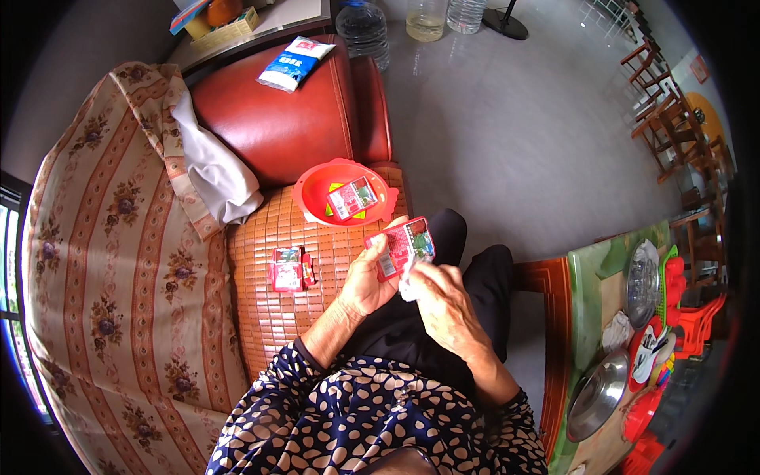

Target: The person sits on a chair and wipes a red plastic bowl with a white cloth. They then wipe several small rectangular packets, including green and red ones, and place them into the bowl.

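Observation:
My left hand [364,281] holds up a flat red packet [400,241] with printed panels and a green picture, just above my lap. Against the packet's lower right edge, my right hand [450,310] pinches a crumpled white tissue or cloth [409,286]. Beyond my left hand a red plastic basin [311,180] rests on the bamboo-mat seat [253,317]. Inside it lies a similar red packet [348,202] over something yellow-green. More red packets [286,271] lie on the mat left of my left forearm.
A red leather armrest [261,127] carries a blue-and-white bag [297,63]. Floral cloth [119,261] drapes the sofa at left. On my right stands a green-topped table [586,317] with a metal bowl [598,396]. Large water bottles [364,36] stand on the floor ahead.

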`<action>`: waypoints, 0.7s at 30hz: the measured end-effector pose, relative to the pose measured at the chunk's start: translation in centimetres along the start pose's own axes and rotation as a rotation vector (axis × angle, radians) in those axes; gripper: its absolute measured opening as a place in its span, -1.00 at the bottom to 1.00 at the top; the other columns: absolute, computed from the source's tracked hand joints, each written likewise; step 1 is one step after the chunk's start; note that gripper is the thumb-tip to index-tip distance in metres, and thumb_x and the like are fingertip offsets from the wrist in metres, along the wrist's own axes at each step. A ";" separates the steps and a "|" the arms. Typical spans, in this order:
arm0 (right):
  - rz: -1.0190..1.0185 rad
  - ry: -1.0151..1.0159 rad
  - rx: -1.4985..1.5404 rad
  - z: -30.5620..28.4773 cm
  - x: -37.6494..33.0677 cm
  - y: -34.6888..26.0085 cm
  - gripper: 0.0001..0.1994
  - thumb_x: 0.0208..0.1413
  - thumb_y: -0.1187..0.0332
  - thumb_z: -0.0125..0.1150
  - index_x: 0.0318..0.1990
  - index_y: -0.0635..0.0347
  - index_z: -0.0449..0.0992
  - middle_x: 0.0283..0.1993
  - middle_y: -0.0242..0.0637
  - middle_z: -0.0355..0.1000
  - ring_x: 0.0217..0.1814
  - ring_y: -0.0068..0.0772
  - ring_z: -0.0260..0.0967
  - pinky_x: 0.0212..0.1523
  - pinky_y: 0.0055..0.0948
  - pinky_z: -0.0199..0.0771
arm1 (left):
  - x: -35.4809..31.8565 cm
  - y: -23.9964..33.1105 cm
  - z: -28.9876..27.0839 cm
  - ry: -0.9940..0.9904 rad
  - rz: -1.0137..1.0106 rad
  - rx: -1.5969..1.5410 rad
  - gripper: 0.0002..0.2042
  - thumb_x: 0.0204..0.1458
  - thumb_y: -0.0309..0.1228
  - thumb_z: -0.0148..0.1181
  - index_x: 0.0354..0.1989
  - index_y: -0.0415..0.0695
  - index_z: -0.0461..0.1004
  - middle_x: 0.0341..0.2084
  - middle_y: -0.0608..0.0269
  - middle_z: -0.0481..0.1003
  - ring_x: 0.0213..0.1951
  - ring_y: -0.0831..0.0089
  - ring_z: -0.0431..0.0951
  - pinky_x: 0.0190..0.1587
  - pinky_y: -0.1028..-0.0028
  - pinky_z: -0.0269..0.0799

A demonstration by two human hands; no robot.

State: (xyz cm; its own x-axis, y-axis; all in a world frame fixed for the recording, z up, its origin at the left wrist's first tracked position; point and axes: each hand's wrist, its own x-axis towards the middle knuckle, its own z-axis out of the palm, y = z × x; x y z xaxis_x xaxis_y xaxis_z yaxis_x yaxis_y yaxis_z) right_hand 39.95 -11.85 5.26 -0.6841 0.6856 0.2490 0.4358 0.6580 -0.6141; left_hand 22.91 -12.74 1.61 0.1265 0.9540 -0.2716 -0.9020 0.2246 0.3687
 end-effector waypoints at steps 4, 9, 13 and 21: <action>0.021 0.094 0.348 -1.7 0.8 -0.2 -0.64 -0.06 0.66 0.12 -0.03 0.31 0.49 0.01 -0.10 0.46 0.04 -0.09 0.38 0.05 -0.29 0.42 | 0.0 0.6 -0.1 0.012 0.003 0.021 -0.42 0.21 -0.02 -0.04 0.28 -0.15 0.19 0.18 0.10 0.34 0.17 0.21 0.38 0.23 0.17 0.28; 0.054 0.377 0.014 -0.1 3.9 1.2 -0.63 0.04 0.61 0.08 0.05 0.31 0.41 0.12 -0.06 0.35 0.10 0.00 0.28 0.13 -0.19 0.31 | -0.5 0.9 1.1 -0.105 -0.056 -0.097 -0.23 0.17 0.26 -0.31 0.27 -0.21 0.20 0.17 0.07 0.35 0.22 0.21 0.33 0.29 0.16 0.16; -0.037 0.290 -0.102 2.4 4.8 0.5 -0.59 0.01 0.52 0.09 0.08 0.37 0.38 0.17 -0.06 0.29 0.15 0.04 0.21 0.19 -0.16 0.24 | -0.4 0.6 0.9 -0.107 -0.066 -0.142 -0.21 0.14 0.31 -0.34 0.29 -0.13 0.21 0.20 0.15 0.32 0.23 0.29 0.31 0.32 0.20 0.10; -0.148 0.094 0.058 3.2 3.7 -0.9 -0.55 -0.08 0.57 0.10 0.07 0.35 0.42 0.21 -0.07 0.29 0.26 -0.02 0.16 0.27 -0.17 0.14 | -0.5 1.2 -0.2 -0.172 -0.093 -0.301 -0.30 0.12 0.28 -0.15 0.09 -0.15 0.35 -0.04 0.07 0.48 0.01 0.24 0.50 0.15 0.21 0.37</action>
State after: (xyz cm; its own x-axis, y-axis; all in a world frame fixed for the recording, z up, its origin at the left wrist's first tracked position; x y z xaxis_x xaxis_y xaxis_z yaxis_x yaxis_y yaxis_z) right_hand 35.11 -10.86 4.30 -0.6796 0.6104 0.4069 0.2981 0.7366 -0.6071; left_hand 21.71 -12.96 2.04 0.2579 0.9575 -0.1289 -0.9614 0.2675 0.0637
